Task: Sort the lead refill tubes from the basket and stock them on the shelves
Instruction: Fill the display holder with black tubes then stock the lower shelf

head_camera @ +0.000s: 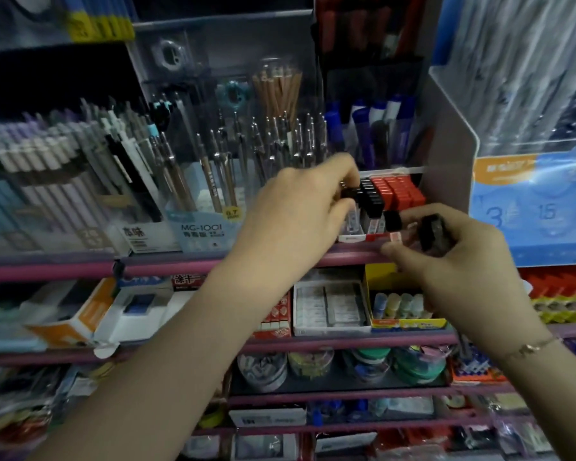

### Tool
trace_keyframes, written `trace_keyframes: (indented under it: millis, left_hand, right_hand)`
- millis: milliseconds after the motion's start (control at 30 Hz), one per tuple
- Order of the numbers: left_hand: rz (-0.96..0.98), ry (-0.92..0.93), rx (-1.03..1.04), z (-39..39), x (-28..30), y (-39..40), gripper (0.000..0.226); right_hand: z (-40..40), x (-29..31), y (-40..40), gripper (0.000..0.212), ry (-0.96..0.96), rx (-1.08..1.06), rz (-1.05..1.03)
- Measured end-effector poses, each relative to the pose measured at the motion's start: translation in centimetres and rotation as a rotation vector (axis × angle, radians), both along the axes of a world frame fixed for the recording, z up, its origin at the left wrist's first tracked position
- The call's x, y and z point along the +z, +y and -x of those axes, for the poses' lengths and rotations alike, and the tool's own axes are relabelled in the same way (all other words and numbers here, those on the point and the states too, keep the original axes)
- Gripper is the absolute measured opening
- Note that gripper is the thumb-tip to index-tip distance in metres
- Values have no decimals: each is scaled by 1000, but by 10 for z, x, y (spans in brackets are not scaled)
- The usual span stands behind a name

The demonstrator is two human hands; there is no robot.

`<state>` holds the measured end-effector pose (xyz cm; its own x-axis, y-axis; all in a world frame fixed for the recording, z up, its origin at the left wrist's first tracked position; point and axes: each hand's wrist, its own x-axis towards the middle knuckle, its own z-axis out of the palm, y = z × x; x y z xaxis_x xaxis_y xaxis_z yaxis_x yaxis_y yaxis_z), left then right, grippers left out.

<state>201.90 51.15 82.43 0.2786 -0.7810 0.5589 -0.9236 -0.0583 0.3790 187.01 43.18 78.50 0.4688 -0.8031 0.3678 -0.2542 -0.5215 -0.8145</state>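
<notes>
Pink-railed shelves (167, 266); left hand (300, 214) pinches black-capped lead tubes (363, 194) beside red-capped tubes (399, 191); right hand (459, 257) grips dark tubes (431, 232).

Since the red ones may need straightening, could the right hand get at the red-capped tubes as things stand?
Probably yes: the right hand hangs just below the red-capped tubes with open space between, though it already grips black-capped tubes.

Display box (379, 236) packed: black-capped tubes (371, 194) left, red-capped tubes (399, 191) right. Grey divider (446, 154) walls the right side; blue markers (373, 128) crowd behind. Approach open from the front, over the pink shelf rail (180, 266).
</notes>
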Motion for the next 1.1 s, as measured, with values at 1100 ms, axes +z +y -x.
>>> trace_keyframes:
  millis: [1100]
  left_hand:
    - [-168, -36, 1, 4, 22, -6, 12]
  right_hand:
    - [-16, -24, -2, 9, -206, 113, -150]
